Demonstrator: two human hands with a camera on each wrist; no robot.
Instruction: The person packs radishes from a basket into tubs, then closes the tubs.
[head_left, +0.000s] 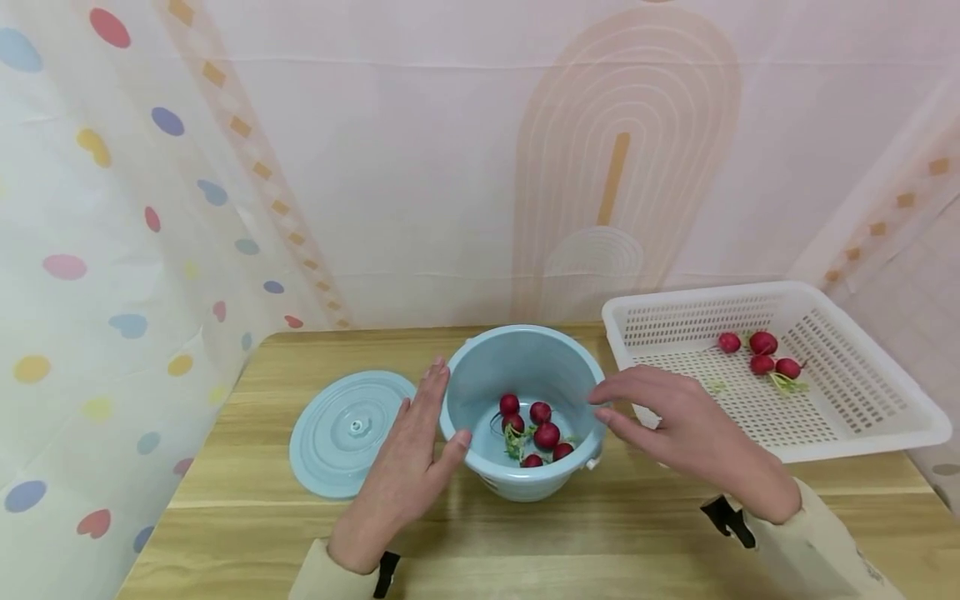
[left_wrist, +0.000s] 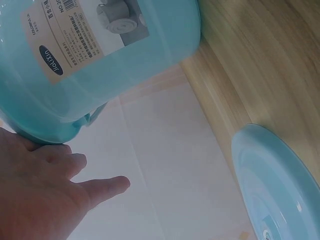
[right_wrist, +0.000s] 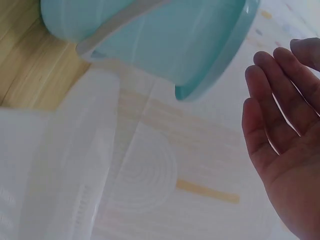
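Observation:
A light blue bucket (head_left: 525, 362) stands on the wooden table with several red radishes (head_left: 547, 436) on its bottom, some with green leaf stubs. My left hand (head_left: 408, 467) is at the bucket's left rim, fingers straight; in the left wrist view its fingers (left_wrist: 65, 165) lie close against the rim, and I cannot tell whether they touch it. By the right rim is my right hand (head_left: 686, 421), its fingers slightly bent and holding nothing. The right wrist view shows a gap between that hand (right_wrist: 287, 125) and the bucket (right_wrist: 150, 50).
A round blue lid (head_left: 322, 442) lies flat on the table left of the bucket. On the right, a white perforated basket (head_left: 750, 292) holds several more radishes (head_left: 763, 342). Patterned curtains (head_left: 420, 167) hang behind the table and on both sides.

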